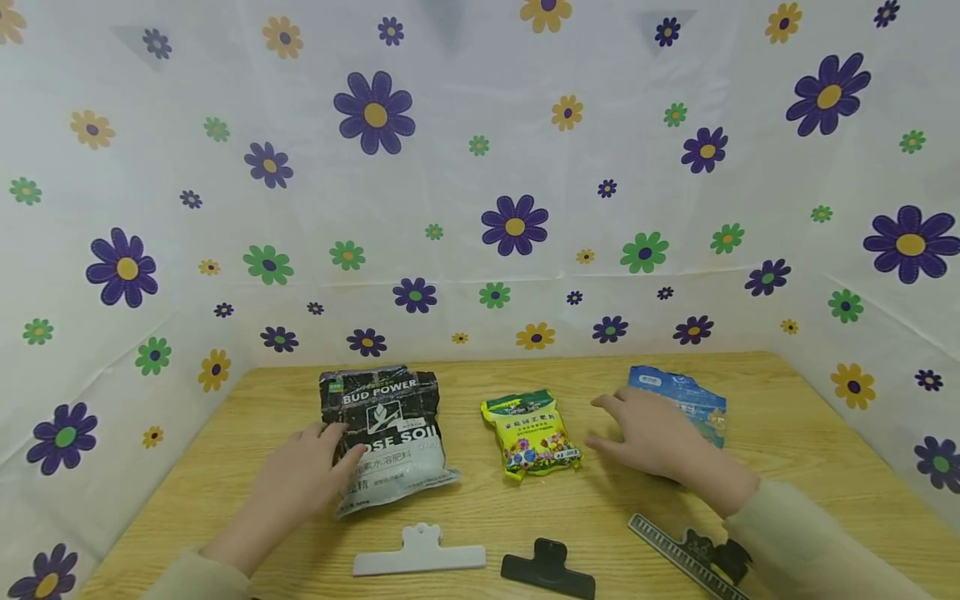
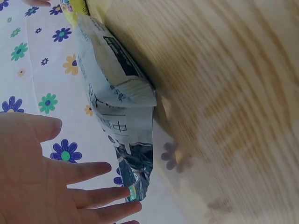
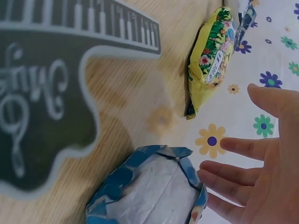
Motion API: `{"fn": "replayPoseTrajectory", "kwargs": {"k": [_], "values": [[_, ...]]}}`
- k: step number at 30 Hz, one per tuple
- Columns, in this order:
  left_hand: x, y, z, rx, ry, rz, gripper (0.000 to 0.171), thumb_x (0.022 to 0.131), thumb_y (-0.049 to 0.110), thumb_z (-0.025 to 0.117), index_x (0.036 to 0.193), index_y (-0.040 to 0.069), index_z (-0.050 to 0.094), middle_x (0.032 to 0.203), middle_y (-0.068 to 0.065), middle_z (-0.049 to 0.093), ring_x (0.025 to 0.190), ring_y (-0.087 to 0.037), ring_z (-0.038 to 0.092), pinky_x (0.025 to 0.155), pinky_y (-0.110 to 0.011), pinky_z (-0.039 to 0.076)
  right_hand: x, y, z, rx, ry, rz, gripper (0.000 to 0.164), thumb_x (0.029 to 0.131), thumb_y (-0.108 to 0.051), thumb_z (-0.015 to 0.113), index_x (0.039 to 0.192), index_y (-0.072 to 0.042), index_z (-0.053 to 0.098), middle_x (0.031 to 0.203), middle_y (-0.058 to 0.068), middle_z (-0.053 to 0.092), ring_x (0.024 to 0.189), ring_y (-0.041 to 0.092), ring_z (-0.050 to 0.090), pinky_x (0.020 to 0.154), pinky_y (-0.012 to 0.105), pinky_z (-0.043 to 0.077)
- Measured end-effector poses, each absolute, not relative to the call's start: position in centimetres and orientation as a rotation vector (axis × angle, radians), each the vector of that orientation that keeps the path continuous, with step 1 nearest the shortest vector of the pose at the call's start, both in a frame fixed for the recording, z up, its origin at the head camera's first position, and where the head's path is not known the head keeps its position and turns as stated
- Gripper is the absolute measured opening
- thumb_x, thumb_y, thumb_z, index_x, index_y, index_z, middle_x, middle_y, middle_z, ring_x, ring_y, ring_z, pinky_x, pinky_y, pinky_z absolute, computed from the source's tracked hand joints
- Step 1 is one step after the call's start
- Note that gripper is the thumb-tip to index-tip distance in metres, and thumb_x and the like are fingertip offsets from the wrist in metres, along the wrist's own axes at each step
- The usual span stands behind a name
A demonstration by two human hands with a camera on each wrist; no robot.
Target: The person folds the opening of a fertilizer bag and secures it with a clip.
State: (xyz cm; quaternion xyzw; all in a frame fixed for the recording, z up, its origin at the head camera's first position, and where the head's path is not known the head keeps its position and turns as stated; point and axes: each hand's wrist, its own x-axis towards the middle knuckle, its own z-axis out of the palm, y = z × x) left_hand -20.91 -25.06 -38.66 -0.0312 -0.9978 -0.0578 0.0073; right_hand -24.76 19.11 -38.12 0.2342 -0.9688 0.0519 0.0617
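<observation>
Forearms (image 1: 251, 525) slant in from the head view's lower corners; left hand (image 1: 306, 468) and right hand (image 1: 654, 432) have fingers (image 2: 96, 198) spread.

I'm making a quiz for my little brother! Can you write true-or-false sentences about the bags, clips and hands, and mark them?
1. The yellow bag lies between the black-and-gray bag and the blue bag. True.
2. The left hand is nearest the black-and-gray bag. True.
3. The right hand squeezes the yellow bag. False: it holds nothing.
4. The white clip pinches the yellow bag. False: it lies apart on the table.
</observation>
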Motion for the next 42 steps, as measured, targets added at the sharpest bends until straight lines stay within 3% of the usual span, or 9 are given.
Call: {"fn": "replayPoseTrajectory", "kwargs": {"k": [23,42], "values": [[-20.7,-27.6,-38.3,-0.088,-3.102,-0.188,0.070,0.112,0.048,0.046,0.145,-0.013,0.052,0.144,-0.043,0.053,0.130,-0.062,0.054,0.105,-0.072,0.051,-25.5,15.8,-37.8,0.723,-2.957,0.266,0.059,0.100,-0.052,0.069,0.137,-0.006,0.067,0.131,0.017,0.072,0.117,0.037,0.070,0.099,0.055,0.061],[-20.7,-28.6,-38.2,-0.069,-3.110,-0.235,0.069,0.113,0.047,0.041,0.145,-0.012,0.053,0.145,-0.042,0.053,0.132,-0.063,0.053,0.108,-0.072,0.048,-25.4,12.4,-37.7,0.796,-2.901,0.217,0.051,0.099,-0.048,0.073,0.127,-0.006,0.073,0.118,0.012,0.076,0.104,0.028,0.074,0.084,0.045,0.065]]}}
